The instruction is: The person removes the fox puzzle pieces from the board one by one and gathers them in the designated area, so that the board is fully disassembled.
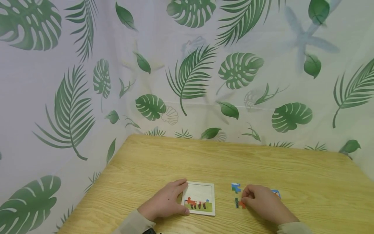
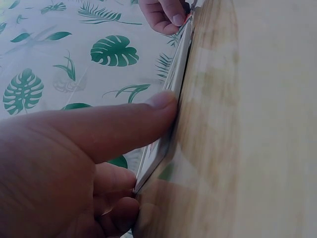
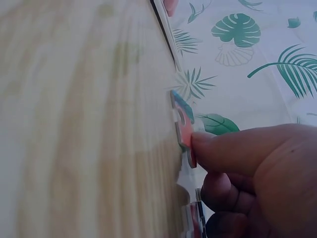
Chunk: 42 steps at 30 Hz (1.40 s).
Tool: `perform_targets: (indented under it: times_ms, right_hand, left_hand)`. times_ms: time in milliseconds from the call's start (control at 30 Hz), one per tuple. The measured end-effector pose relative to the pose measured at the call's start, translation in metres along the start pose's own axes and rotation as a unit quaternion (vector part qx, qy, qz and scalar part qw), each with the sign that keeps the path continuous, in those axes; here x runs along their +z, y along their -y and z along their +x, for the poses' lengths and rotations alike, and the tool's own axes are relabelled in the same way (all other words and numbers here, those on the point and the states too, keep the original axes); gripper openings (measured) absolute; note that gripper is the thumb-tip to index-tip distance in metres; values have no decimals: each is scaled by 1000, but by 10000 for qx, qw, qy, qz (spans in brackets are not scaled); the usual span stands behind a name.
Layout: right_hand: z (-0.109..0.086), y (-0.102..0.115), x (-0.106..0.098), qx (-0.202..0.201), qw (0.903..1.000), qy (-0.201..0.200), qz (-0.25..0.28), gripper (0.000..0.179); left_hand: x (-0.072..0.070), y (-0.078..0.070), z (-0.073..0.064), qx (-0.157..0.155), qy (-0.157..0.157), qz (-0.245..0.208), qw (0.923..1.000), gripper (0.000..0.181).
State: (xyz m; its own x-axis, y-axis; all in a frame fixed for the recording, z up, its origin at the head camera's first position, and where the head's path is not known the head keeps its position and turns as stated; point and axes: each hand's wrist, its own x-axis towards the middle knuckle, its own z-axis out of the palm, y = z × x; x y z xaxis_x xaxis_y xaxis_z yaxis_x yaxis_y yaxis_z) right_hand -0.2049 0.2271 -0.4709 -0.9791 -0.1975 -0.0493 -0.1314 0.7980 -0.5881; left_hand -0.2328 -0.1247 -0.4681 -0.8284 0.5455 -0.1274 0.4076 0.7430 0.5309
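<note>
Left hand (image 1: pixel 166 200), lower centre of the head view: holds the tray (image 1: pixel 198 191) by its left side, thumb at the lower corner, fingers at the upper. Tray lies flat on the table (image 1: pixel 152 159); picture fitted along its bottom part, pale base bare above.

Right hand (image 1: pixel 264 202), lower right: thumb and fingers pinch the red piece (image 1: pixel 242 204), just right of the tray. Whether that piece is off the wood is hard to tell; the right wrist view is blurred.

Blue piece (image 1: pixel 235 187) lies just above it in the frame; another, the far piece (image 1: pixel 276 193), shows partly behind the right hand. Leaf-print cloth (image 1: pixel 117 48) fills the upper frame.
</note>
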Motion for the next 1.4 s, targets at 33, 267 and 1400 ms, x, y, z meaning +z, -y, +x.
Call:
perform_targets:
  times_ms: [33, 267, 1400]
  right_hand:
    - [0, 0, 1, 11, 10000, -15, -19, 14]
    - [0, -1, 3, 125, 9997, -110, -163, 16]
    - [0, 9, 4, -128, 9991, -371, 154, 7]
  left_hand:
    - [0, 0, 0, 5, -5, -6, 10000, 96]
    - [0, 1, 0, 22, -37, -74, 10000, 96]
    - [2, 2, 0, 157, -116, -208, 9996, 91]
